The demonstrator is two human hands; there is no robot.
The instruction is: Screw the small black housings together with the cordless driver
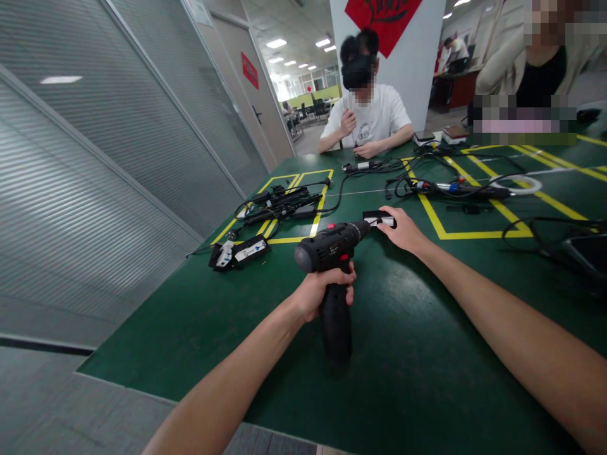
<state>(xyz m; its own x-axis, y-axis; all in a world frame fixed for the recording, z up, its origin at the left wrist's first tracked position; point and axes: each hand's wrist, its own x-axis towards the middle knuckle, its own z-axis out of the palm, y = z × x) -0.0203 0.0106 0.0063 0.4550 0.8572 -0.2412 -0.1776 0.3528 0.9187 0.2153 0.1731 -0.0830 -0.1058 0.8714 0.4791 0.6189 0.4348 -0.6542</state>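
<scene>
Head view: a green table [427, 354] is spreading beneath a black drill [327, 246], which is showing a rounded rear and red trigger. The left hand [325, 291] is wrapping curled fingers around its grip; the right hand [402, 229] is pinching a black-and-white piece [386, 221] at the drill's tip.

A green table [161, 335] carries yellow lines [484, 236] that form rectangles. On the left lies a black cable tangle [284, 207], with two black-and-white pieces [252, 250] nearer the table's edge; on the right, looped cables [403, 188] and a white ring [537, 186].
</scene>
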